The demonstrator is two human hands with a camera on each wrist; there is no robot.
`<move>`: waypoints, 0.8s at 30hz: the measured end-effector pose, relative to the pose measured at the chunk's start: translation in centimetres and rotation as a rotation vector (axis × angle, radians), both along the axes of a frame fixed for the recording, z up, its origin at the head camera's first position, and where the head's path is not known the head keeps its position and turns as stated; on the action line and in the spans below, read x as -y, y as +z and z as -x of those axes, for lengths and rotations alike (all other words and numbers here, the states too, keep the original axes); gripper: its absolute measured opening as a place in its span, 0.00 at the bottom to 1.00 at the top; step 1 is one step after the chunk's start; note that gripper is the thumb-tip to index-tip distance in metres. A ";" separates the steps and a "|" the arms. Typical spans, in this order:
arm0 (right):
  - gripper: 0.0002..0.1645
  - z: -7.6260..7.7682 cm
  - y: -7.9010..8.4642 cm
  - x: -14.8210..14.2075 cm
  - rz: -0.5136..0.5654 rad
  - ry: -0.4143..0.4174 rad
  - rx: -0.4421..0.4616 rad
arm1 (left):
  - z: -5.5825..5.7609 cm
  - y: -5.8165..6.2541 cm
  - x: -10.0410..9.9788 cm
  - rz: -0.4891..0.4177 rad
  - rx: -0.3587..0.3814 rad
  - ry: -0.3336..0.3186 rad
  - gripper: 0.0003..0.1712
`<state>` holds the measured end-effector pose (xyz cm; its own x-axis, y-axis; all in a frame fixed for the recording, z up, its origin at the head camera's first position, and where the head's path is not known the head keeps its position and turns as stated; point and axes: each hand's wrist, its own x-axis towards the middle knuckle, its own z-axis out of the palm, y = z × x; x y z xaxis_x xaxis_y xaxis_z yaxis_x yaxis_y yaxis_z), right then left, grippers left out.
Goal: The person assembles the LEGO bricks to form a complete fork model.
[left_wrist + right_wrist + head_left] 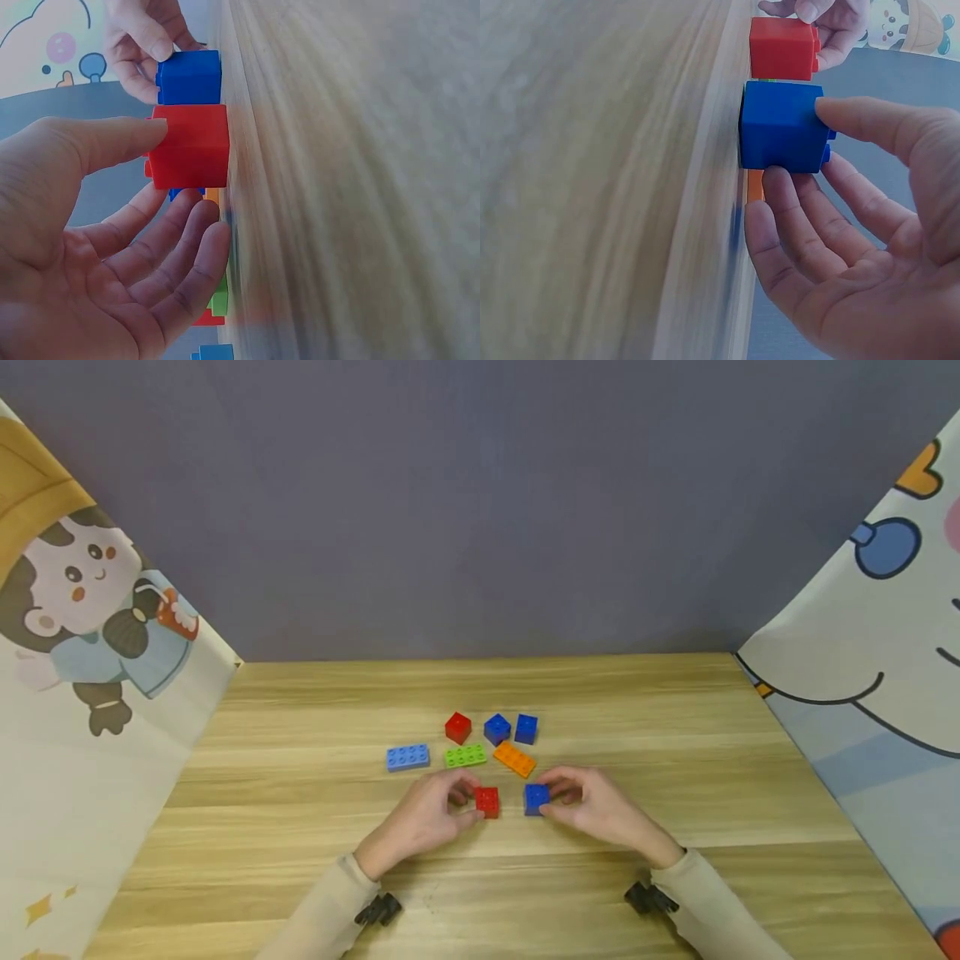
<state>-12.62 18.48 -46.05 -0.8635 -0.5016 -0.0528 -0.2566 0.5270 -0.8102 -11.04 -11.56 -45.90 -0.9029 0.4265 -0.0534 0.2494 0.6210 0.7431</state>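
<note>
On the wooden table my left hand (pixel 435 814) pinches a red toy building block (pixel 487 802) between thumb and fingers. Across a small gap to its right, a blue building block (pixel 536 799) is pinched by my right hand (pixel 596 810). Both blocks stand upright with their studs up, apart from each other. The left wrist view has the thumb on one face of the red block (pixel 191 146), with the blue block (pixel 190 77) beyond. In the right wrist view, the thumb touches an edge of the blue block (pixel 781 127) and fingertips meet its far side.
Behind the hands lie a light blue brick (pixel 408 757), a green brick (pixel 466 755) and a tilted orange brick (pixel 514 759). Farther back stand another red block (pixel 458 727) and two blue blocks, one (pixel 497 728) beside the other (pixel 527 729). A grey panel (pixel 480 527) rises behind the table.
</note>
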 end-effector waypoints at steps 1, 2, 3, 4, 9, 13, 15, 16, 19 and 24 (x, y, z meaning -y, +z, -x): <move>0.24 0.0 0.0 0.0 -0.002 0.001 -0.001 | 0.0 0.0 0.0 0.000 0.001 0.000 0.21; 0.24 0.0 0.1 0.0 -0.007 -0.002 -0.001 | 0.0 0.0 0.0 0.000 -0.001 -0.001 0.21; 0.24 0.0 0.1 0.1 -0.010 -0.004 -0.002 | 0.1 0.0 0.0 0.001 -0.004 -0.002 0.20; 0.24 0.1 0.2 0.1 -0.012 -0.004 0.000 | 0.1 0.0 0.0 0.003 -0.007 -0.001 0.20; 0.23 0.1 0.2 0.1 -0.011 -0.004 -0.008 | 0.1 -0.1 0.0 0.015 -0.025 -0.004 0.20; 0.22 0.1 0.3 0.1 -0.012 -0.005 -0.023 | 0.0 -0.1 -0.2 0.022 -0.029 -0.009 0.20; 0.22 0.2 0.4 0.1 -0.019 -0.007 -0.029 | 0.0 -0.1 -0.3 0.020 -0.024 -0.008 0.20; 0.21 0.2 0.5 0.1 -0.024 -0.008 -0.033 | 0.0 -0.1 -0.3 0.021 -0.021 -0.008 0.20; 0.21 0.2 0.6 0.2 -0.035 -0.011 -0.038 | 0.1 -0.2 -0.3 0.022 -0.016 -0.003 0.19; 0.22 0.2 0.9 0.5 -0.036 -0.004 -0.040 | 0.2 -0.3 -0.3 0.034 -0.020 -0.003 0.19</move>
<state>-12.87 17.96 -45.12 -0.8673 -0.4964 -0.0363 -0.2862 0.5570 -0.7797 -11.25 -11.25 -46.19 -0.9025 0.4279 -0.0497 0.2665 0.6453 0.7160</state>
